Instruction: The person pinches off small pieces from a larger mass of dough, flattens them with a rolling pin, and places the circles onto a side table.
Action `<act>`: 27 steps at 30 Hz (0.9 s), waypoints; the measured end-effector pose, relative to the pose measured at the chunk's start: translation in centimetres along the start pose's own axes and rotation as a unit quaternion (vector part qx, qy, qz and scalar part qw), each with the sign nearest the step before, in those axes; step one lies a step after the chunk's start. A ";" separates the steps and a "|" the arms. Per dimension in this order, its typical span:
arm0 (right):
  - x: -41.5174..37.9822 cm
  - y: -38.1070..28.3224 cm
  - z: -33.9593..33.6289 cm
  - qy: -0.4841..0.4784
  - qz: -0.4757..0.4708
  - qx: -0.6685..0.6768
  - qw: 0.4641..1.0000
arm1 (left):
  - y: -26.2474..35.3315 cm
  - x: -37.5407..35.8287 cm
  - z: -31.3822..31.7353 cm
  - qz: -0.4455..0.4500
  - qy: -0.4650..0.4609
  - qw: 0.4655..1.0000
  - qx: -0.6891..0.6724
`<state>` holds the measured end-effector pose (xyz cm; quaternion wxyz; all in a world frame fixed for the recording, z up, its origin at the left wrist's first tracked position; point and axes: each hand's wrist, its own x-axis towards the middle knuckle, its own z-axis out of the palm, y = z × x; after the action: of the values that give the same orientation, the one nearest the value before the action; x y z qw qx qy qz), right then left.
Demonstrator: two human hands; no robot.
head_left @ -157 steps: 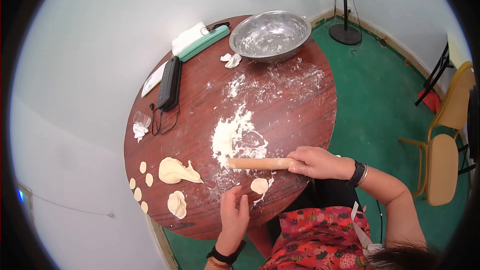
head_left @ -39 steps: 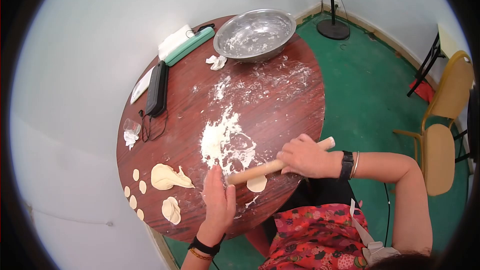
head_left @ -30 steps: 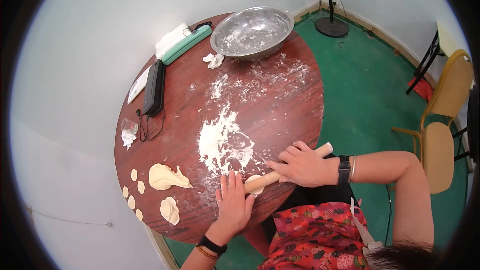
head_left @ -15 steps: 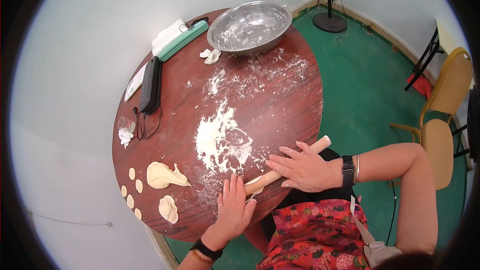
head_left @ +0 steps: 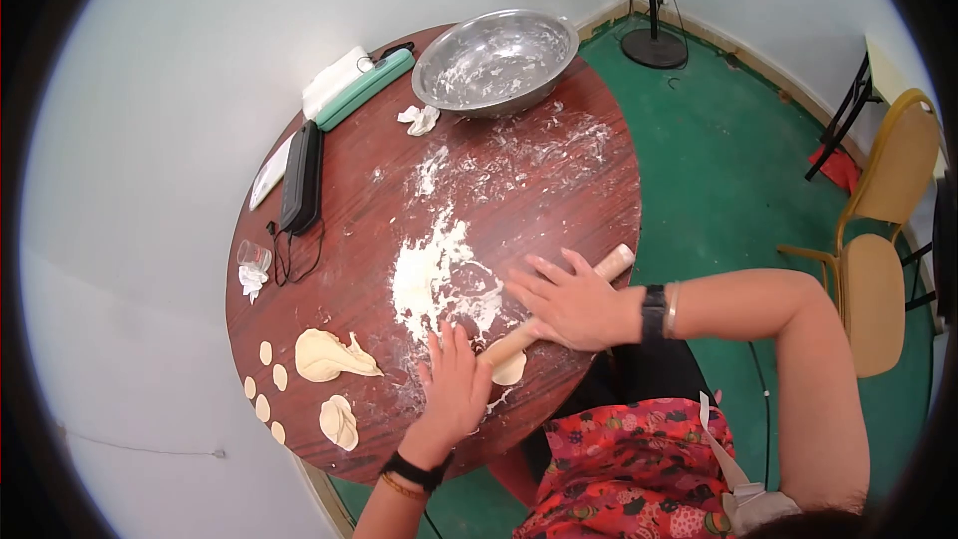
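Note:
A wooden rolling pin (head_left: 511, 340) lies slanted across the near edge of the round brown table (head_left: 559, 210). My right hand (head_left: 564, 299) presses flat on its upper half, fingers spread. My left hand (head_left: 454, 384) lies flat on its lower end, fingers apart. A small pale dough disc (head_left: 510, 369) sits under the pin, partly hidden. A heap of flour (head_left: 434, 274) lies just beyond the pin.
A dough lump (head_left: 324, 354), a folded dough piece (head_left: 338, 420) and several small discs (head_left: 265, 352) lie near the table's left edge. A steel bowl (head_left: 494, 60), a green case (head_left: 364, 90), a black device (head_left: 301, 176) and a small glass (head_left: 253, 258) stand farther off. A chair (head_left: 878, 240) is at the right.
Both hands have pushed the rolling pin forward over the dough disc, away from me. My right hand slid up toward the flour heap, and the disc now shows below the pin.

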<state>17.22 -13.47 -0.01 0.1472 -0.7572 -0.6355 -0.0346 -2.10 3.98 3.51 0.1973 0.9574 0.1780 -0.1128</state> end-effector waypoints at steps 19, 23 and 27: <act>1.8 1.9 0.2 -0.062 -0.041 0.063 0.995 | -1.0 1.0 0.7 -0.017 0.196 0.979 -0.058; 1.8 2.2 0.2 -0.067 -0.022 0.103 0.992 | 0.9 -1.1 0.6 0.157 0.303 0.940 0.003; 2.9 2.7 -0.3 -0.168 0.018 0.163 0.972 | 1.5 -1.8 2.0 0.222 0.193 0.955 -0.023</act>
<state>20.44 -11.20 0.51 0.1602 -0.7297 -0.6341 0.1995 -3.48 1.33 2.74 0.2013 0.9716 -0.0023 0.1248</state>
